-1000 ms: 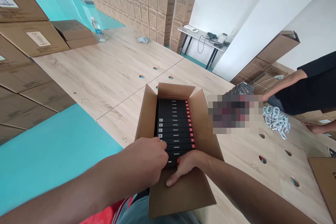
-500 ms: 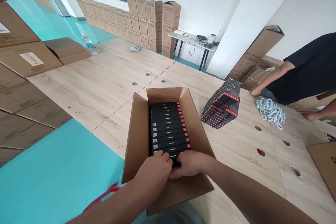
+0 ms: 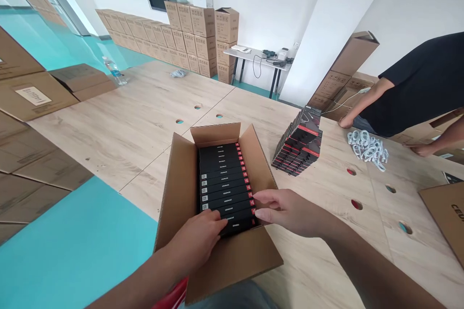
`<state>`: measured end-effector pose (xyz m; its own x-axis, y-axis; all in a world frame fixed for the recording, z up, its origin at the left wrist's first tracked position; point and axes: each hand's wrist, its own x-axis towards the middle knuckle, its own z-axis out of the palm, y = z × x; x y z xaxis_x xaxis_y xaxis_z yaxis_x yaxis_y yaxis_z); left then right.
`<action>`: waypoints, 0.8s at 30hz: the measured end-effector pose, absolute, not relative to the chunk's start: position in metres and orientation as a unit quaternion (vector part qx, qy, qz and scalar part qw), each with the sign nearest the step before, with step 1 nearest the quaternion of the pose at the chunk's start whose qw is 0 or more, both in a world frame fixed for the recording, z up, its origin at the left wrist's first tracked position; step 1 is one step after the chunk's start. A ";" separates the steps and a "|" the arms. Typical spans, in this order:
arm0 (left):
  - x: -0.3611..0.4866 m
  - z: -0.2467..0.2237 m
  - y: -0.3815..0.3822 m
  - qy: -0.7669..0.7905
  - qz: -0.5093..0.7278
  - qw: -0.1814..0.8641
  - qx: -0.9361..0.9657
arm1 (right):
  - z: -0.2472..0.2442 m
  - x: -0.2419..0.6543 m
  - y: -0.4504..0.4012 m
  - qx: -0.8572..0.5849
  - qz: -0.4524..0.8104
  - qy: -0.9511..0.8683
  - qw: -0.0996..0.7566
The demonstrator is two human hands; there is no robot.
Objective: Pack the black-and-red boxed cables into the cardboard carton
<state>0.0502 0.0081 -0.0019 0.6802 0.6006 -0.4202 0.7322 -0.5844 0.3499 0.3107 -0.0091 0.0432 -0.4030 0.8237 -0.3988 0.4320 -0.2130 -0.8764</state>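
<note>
An open cardboard carton (image 3: 166,188) stands at the table's near edge with its flaps up or folded out. Inside it a row of thin black boxes (image 3: 226,186) with red corner labels stands packed on edge. My left hand (image 3: 201,234) rests on the near left end of that row, fingers bent over the box tops; whether it grips one is hidden. Over the carton's right side, my right hand (image 3: 282,210) has its thumb and fingers apart, close to the red labels, holding nothing. To the right of the carton a stack of black and red boxes (image 3: 299,145) sits on the table.
Coiled white cables (image 3: 368,149) lie at the right of the wooden table (image 3: 145,101), beside a person in black (image 3: 420,87). Large cartons (image 3: 43,91) and a water bottle (image 3: 115,71) are at the left. Another carton (image 3: 447,212) stands at the right edge.
My right hand has lifted off the near end of the row and moved right, its fingers opening. My left hand stays on the box tops. The view has shifted slightly.
</note>
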 end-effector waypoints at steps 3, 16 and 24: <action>0.065 0.014 0.007 0.347 -0.224 0.188 0.891 | 0.046 0.312 -0.009 -0.496 0.614 -0.585 0.184; 0.073 0.012 0.014 0.327 -0.292 0.204 0.876 | 0.050 0.322 -0.007 -0.522 0.559 -0.623 0.162; 0.072 0.009 0.009 0.371 -0.272 0.233 0.857 | 0.052 0.311 -0.001 -0.555 0.523 -0.642 0.078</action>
